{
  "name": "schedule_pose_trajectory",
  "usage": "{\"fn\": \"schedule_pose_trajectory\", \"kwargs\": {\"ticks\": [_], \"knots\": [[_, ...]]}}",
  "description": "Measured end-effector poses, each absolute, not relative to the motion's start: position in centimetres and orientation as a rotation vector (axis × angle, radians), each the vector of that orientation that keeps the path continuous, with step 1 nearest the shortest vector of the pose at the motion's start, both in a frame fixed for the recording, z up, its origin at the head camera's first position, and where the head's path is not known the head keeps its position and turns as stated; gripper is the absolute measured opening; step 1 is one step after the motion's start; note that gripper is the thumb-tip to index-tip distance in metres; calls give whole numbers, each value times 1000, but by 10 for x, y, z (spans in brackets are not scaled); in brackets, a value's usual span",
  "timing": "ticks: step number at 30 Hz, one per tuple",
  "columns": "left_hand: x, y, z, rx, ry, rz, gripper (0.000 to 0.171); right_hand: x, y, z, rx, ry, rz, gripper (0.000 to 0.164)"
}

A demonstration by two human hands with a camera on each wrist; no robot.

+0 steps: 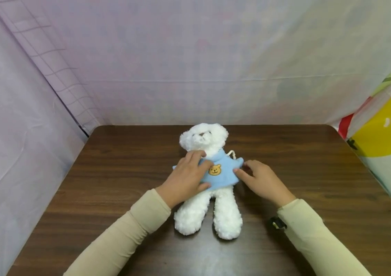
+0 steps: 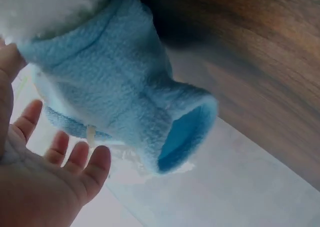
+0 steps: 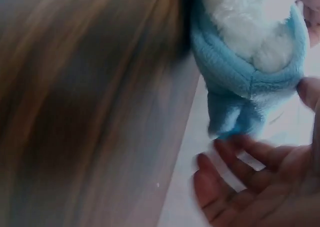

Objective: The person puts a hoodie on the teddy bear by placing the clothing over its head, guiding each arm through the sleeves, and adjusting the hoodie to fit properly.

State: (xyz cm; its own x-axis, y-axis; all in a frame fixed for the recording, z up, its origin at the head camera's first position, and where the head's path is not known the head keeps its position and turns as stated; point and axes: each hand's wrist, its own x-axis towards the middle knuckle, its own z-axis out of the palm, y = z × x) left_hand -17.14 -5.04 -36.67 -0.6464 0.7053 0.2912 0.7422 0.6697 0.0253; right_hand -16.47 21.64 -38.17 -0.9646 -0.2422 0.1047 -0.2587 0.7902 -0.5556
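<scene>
A white plush bear (image 1: 228,214) lies on its back on the brown table, head toward the far edge. Round its body is a light blue fleece shirt (image 1: 224,176) with a small bear-face patch (image 1: 214,170). My left hand (image 1: 186,176) rests over the shirt's one side, fingers spread. In the left wrist view a sleeve (image 2: 185,132) gapes, only blue showing inside. At the opposite sleeve (image 1: 238,163) is my right hand (image 1: 262,182); its thumb touches the shirt's edge and its fingertips (image 3: 225,149) reach the sleeve end, somewhat blurred.
The dark wooden table (image 1: 112,168) has rounded far corners. A pale cloth (image 1: 195,50) hangs behind it, and another stands at the left. A white cord loop (image 1: 231,154) sticks out beside the shirt's collar. Patterned yellow and white fabric (image 1: 388,119) borders the right side.
</scene>
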Motion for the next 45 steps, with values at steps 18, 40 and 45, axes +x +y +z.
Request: {"fn": "schedule_pose_trajectory", "kwargs": {"ticks": [18, 40, 45], "knots": [[-171, -46, -367, -1193, -2675, -154, 60, -162, 192, -390, 506, -2843, 1059, 24], [-175, -48, -366, -1173, -2733, -210, 59, -161, 197, -384, 545, -2645, 890, 8], [-176, -48, -367, -1182, -2723, -211, 58, -161, 196, -384, 542, -2696, 891, 2]]}}
